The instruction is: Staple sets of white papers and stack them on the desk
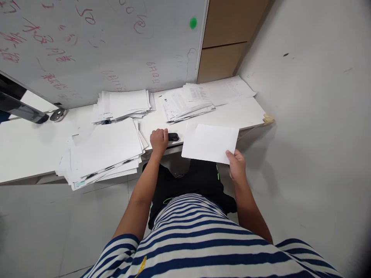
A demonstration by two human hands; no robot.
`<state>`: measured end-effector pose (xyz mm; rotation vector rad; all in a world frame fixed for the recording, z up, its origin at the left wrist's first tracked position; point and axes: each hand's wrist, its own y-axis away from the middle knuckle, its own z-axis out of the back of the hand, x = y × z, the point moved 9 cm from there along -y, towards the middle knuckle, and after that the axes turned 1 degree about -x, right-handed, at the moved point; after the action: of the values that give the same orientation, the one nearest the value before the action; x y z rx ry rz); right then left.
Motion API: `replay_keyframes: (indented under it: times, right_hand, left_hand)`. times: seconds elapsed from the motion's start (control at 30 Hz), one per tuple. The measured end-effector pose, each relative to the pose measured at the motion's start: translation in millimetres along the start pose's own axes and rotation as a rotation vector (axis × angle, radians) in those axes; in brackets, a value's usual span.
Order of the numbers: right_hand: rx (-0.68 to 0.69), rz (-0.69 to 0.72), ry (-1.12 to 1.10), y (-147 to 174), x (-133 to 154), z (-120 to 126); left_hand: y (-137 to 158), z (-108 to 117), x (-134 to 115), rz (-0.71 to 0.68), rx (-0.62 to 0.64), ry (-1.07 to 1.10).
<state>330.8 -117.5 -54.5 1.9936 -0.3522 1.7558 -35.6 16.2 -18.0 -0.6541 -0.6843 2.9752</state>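
Observation:
My left hand (159, 142) is closed around a black stapler (173, 137) near the front edge of the desk. Only the stapler's rounded right end shows; the rest is hidden in my fist. White paper sheets (210, 141) are pinched at their lower right corner by my right hand (237, 164), thumb on top. They reach over the desk's front edge, just right of the stapler and apart from it. How many sheets I hold cannot be made out.
A large uneven paper pile (107, 150) overhangs the front of the white desk (26, 150). Behind lie another stack (127, 103) and printed papers (188, 102). A computer mouse (58, 114) sits at left. A whiteboard (116, 46) stands behind; a wall (313, 116) bounds the right.

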Motion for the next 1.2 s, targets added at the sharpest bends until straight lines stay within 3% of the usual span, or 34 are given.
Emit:
replay_keyframes:
  times: [0.4, 0.57, 0.67, 0.77, 0.87, 1.03, 1.2]
  right_hand:
    - [0.020, -0.027, 0.052, 2.1, -9.8, -5.5]
    - [-0.063, -0.070, -0.145, -3.2, -2.1, -23.2]
    - [-0.118, -0.098, -0.259, -15.8, 4.5, -48.2]
    - [-0.032, -0.093, -0.295, -29.4, 19.3, -95.3]
    - [0.142, -0.069, -0.290, -35.6, 37.7, -159.5]
    - [0.456, -0.053, -0.174, -36.9, 53.5, -292.7]
    - [0.651, -0.081, 0.036, -50.0, 52.7, -425.5]
  left_hand:
    - [1.0, 0.3, -0.9, -0.017, -0.021, 0.003]
    - [3.5, 5.2, -4.0, -0.041, -0.046, -0.050]
    - [5.3, 4.5, -5.5, -0.046, -0.029, -0.097]
    - [6.5, 4.7, -6.3, -0.044, -0.027, -0.132]
    - [6.6, 5.2, -7.4, -0.047, -0.029, -0.161]
    - [5.5, 3.0, -9.7, -0.048, 0.006, -0.155]
    - [6.1, 0.9, -10.0, -0.027, 0.021, -0.188]
